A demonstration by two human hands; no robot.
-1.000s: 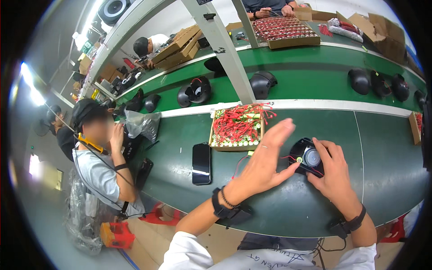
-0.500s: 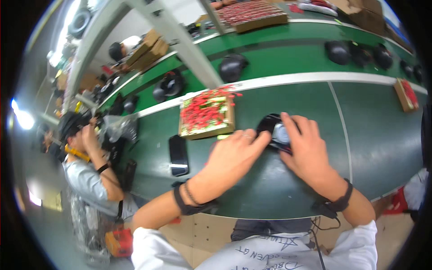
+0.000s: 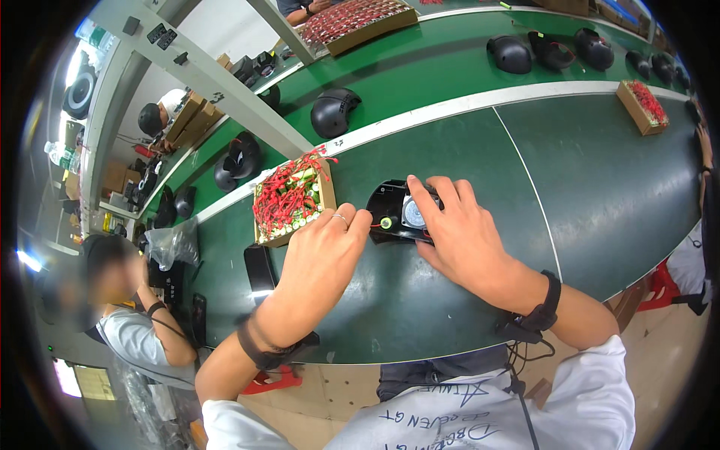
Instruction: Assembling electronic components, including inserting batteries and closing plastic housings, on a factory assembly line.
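Note:
A black plastic housing (image 3: pixel 388 196) lies on the green worktop with its open side up. Inside it are a round silver speaker-like part (image 3: pixel 413 212) and a small green round part (image 3: pixel 386 223) with a red lead. My right hand (image 3: pixel 465 238) grips the housing from its right, fingers over the far edge and thumb at the near one. Beside the housing's left edge is my left hand (image 3: pixel 324 251), its fingers curled together. The red lead runs toward these fingertips; whether they pinch anything is hidden.
Left of the housing stands a cardboard box (image 3: pixel 328 184) of small green cylinders with red leads. A black phone (image 3: pixel 259 268) lies before it. Black rounded shells (image 3: pixel 335 112) sit on the strip beyond the white rail (image 3: pixel 420 120). Another person (image 3: pixel 146 334) sits at the left.
My view has shifted to the right. My left hand has drawn back from the housing, uncovering the green part and its red lead. My right hand stays on the housing.

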